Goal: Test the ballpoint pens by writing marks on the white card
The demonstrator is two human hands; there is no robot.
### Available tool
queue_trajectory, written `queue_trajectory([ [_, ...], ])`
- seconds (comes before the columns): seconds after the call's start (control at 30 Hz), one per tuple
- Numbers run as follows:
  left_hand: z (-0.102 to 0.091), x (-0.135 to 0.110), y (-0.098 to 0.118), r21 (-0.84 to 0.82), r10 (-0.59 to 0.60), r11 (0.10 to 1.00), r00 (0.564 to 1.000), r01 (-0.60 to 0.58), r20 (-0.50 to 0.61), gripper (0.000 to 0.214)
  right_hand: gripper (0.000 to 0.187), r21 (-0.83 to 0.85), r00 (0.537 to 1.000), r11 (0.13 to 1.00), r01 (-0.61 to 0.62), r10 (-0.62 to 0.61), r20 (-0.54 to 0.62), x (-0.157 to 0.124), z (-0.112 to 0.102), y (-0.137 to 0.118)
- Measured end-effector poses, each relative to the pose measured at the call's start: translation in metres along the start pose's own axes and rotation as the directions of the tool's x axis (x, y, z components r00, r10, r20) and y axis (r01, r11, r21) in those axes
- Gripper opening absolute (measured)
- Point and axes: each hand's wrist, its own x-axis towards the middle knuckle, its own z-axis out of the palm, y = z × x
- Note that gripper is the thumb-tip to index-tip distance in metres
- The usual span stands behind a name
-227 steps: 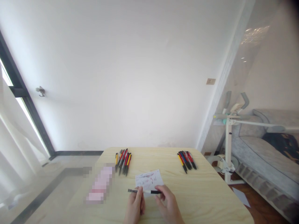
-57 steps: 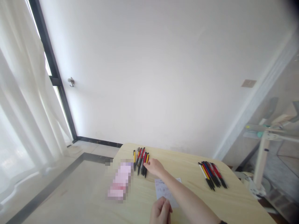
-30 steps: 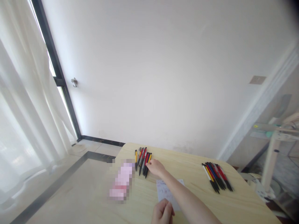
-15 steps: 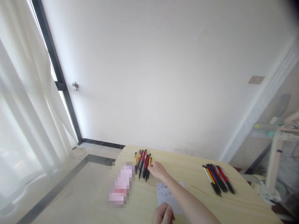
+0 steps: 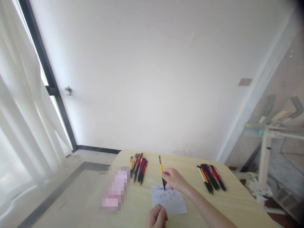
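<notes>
Pinched in my right hand (image 5: pixel 174 180) is a yellow and black pen (image 5: pixel 161 165), held nearly upright with its dark tip down over the top of a white sheet of paper (image 5: pixel 177 207). Red and dark marks cover the upper part of the sheet. My left hand (image 5: pixel 157 216) is curled at the paper's lower left edge; what its fingers hold, if anything, is hidden. Left of the paper lies a group of pens (image 5: pixel 138 167), red, yellow, grey and black. Another group of pens (image 5: pixel 211 178), white, yellow, blue and red with black, lies to the right.
Everything lies on a pale wooden table (image 5: pixel 137 202). A pixelated pink item (image 5: pixel 114 193) is at its left side. Behind stands a white wall (image 5: pixel 147 79); a white curtain (image 5: pixel 21 126) hangs at left, and exercise equipment (image 5: pixel 264 164) stands at right.
My right hand has taken the yellow pen from the left group and carried it right, over the paper. My left hand stays curled by the sheet. The view has shifted slightly right.
</notes>
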Motion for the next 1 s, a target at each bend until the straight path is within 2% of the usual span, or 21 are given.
queue_trajectory([
  [0.2, 0.000, -0.005, 0.006, -0.019, -0.006, 1.000, 1.000, 0.006, 0.024, 0.051, 0.028, 0.197, 0.996, 0.979, -0.062, 0.073, -0.047, -0.041, -0.008, 0.030],
  [0.37, 0.001, -0.007, 0.008, 0.039, 0.014, 0.999, 0.998, -0.017, 0.059, 0.052, 0.033, 0.338, 0.987, 0.934, -0.116, 0.148, -0.068, -0.070, -0.001, 0.055],
  [0.47, 0.000, -0.007, 0.008, 0.095, 0.024, 0.995, 0.998, -0.030, 0.066, 0.051, 0.034, 0.405, 0.980, 0.910, -0.092, 0.154, -0.124, -0.083, 0.002, 0.065],
  [0.63, -0.002, -0.009, 0.014, 0.204, 0.040, 0.977, 0.993, -0.062, 0.109, 0.046, 0.035, 0.332, 0.958, 0.937, -0.105, 0.185, -0.221, -0.104, 0.000, 0.065],
  [0.73, -0.002, -0.012, 0.021, 0.245, 0.040, 0.967, 0.991, -0.070, 0.124, 0.044, 0.035, 0.288, 0.953, 0.955, -0.066, 0.146, -0.267, -0.113, -0.002, 0.060],
  [0.83, -0.002, -0.015, 0.028, 0.271, 0.029, 0.961, 0.994, -0.058, 0.110, 0.043, 0.034, 0.266, 0.960, 0.964, -0.010, 0.083, -0.266, -0.119, -0.002, 0.060],
  [1.0, 0.002, -0.018, 0.037, 0.291, 0.041, 0.955, 0.996, -0.061, 0.076, 0.043, 0.033, 0.208, 0.965, 0.978, 0.001, 0.053, -0.256, -0.126, 0.007, 0.069],
])
